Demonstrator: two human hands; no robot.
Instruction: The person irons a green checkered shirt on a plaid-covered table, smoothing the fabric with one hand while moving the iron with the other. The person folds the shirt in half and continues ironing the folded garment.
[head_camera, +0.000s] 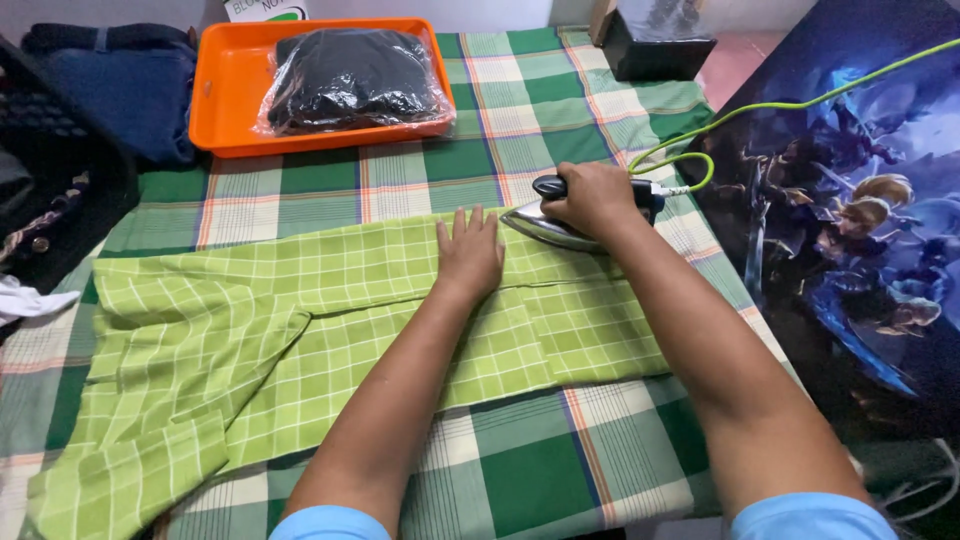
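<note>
A light green checked garment (300, 320) lies spread flat across the table. My left hand (468, 250) presses palm-down on it, fingers slightly apart, just left of the iron. My right hand (592, 196) grips the black handle of a clothes iron (545, 226), whose shiny soleplate rests on the garment's far edge with its tip pointing left. A bright green cord (760, 108) runs from the iron's back toward the upper right.
The table wears a dark green plaid cloth (520, 470). An orange tray (222, 100) at the back holds a black garment in a clear bag (350, 78). Dark clothes (110, 90) pile at the left. A dark printed panel (860, 220) stands at the right.
</note>
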